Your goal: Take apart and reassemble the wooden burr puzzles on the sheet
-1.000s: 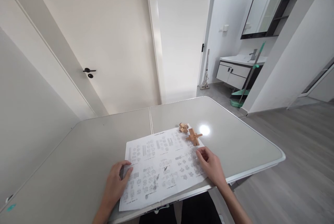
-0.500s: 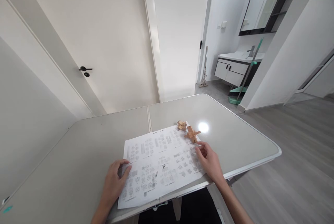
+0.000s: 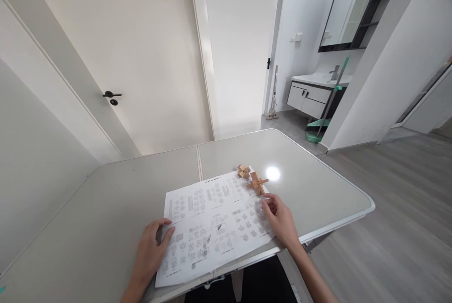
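Note:
A printed sheet of paper (image 3: 212, 218), covered with rows of small diagrams, lies on the table in front of me. My left hand (image 3: 151, 249) rests at its left edge, thumb and index finger apart, their tips on the paper. At the right edge is my right hand (image 3: 280, 220), fingers loosely curved and thumb apart from the index finger, touching the sheet. Just beyond the right fingertips, a brown wooden interlocking puzzle (image 3: 257, 184) with crossed bars sits on the sheet's far right corner. Behind it stands a smaller, lighter wooden puzzle (image 3: 243, 171).
The pale table (image 3: 123, 204) has a seam across it and a rounded right corner; a bright light reflects near the puzzles. Beyond are a closed door (image 3: 158, 58), a mop (image 3: 273, 95), a green dustpan (image 3: 314, 137) and a washbasin cabinet (image 3: 307, 95).
The whole view has shifted slightly, so everything appears a little farther left and lower. Both hands, the sheet and the puzzles keep their places relative to one another.

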`<state>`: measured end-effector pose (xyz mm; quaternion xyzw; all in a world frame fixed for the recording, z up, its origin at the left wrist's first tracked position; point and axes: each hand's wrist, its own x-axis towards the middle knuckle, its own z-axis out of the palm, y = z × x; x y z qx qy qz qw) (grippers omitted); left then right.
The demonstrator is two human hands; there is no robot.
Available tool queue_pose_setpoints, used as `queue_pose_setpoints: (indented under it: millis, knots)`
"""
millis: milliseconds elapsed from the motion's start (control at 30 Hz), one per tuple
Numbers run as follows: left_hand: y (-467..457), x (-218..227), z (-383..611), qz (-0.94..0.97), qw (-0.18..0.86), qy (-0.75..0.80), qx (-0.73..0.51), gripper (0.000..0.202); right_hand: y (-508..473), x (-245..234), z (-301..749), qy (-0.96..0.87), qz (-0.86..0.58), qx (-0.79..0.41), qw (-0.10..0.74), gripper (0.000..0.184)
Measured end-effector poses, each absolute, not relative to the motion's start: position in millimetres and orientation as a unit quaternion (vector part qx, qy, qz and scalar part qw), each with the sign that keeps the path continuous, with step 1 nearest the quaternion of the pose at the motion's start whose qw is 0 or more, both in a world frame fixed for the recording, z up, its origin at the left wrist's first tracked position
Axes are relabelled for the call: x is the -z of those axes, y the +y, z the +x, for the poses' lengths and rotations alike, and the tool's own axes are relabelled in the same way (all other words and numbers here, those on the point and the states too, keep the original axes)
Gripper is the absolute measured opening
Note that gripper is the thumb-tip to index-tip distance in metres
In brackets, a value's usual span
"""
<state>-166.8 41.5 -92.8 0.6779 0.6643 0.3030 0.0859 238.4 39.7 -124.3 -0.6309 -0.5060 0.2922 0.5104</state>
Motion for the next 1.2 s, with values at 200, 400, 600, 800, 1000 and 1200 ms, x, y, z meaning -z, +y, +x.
queue_pose_setpoints:
  millis: [200,400,600,800,1000,1200]
  knots:
    - [44.0,97.4,-167.2,0.678,0.056,0.661,-0.316,0.036,39.8,122.9,238.6,-0.507,-0.632,-0.284,0.512,0.04]
    - [47.8,105.4,-171.1,0.67,0.029,0.67,-0.32,0.044,39.9,124.0,237.6,-0.502,-0.633,-0.286,0.515,0.038]
    - [45.6,103.0,-169.8,0.665,0.044,0.678,-0.311,0.046,41.9,114.2,243.1,-0.485,-0.641,-0.265,0.532,0.039]
    - [45.1,101.1,-168.0,0.663,0.049,0.675,-0.322,0.046,81.2,69.9,260.2,-0.619,-0.662,-0.125,0.404,0.036]
    - [43.3,100.8,-168.3,0.662,0.052,0.674,-0.323,0.045,142.0,44.1,254.8,-0.701,-0.658,-0.08,0.263,0.024]
    - [41.5,103.9,-170.1,0.683,0.038,0.658,-0.316,0.036,176.2,41.8,238.3,-0.742,-0.659,-0.05,0.11,0.026]
